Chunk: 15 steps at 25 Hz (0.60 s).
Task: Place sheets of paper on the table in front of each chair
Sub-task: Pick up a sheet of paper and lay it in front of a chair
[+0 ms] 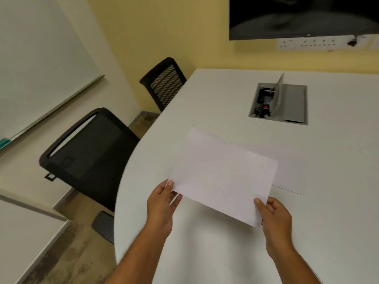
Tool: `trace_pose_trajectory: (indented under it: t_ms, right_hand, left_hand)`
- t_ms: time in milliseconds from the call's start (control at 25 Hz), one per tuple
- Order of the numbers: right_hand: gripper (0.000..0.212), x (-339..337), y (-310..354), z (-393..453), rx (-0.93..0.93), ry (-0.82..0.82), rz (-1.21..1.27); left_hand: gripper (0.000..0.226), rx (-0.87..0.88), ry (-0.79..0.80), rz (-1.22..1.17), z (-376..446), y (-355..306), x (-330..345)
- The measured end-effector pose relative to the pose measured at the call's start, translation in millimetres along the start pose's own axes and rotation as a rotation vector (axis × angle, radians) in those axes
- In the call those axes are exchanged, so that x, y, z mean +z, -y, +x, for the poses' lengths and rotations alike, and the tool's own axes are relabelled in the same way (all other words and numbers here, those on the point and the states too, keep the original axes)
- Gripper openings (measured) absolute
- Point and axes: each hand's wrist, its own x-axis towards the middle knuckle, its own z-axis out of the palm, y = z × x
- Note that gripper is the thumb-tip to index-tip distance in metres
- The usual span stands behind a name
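Because a loose sheet (pixel 223 177) sags, both hands pinch its near corners, left hand (pixel 162 203) at 7 o'clock, right hand (pixel 274 218) at 5, over the worktop (pixel 307 222); chairs (pixel 90 152) wait at 10.

Room as I see it from my standing place. At 12 o'clock, a yellow wall (pixel 184 27) carries a dark wall screen (pixel 303 16), with a row of white sockets (pixel 320 44) just beneath it. At 10 o'clock, a whiteboard (pixel 39 58) hangs on a cream wall (pixel 114 64). At 1 o'clock, a grey cable box (pixel 291 103) is set into the tabletop, its flap raised upright. At 8 o'clock, mottled brown floor (pixel 67 257) runs beside a second white surface (pixel 22 238). Lighting is even and soft.
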Motion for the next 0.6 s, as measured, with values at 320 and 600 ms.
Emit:
trace_pose_trajectory:
  t_ms: [320,600]
  right_hand:
    - [0.007,153.9,-60.1,-35.0,0.002,-0.033,-0.116]
    - [0.033,238.5,-117.2,-14.2,0.024,-0.026,-0.303]
  left_hand:
    - [0.031,0.024,-0.219,0.165,124.6,-52.3,-123.5]
    - [0.022,-0.041,-0.197,0.363,223.7,-60.2,-201.6]
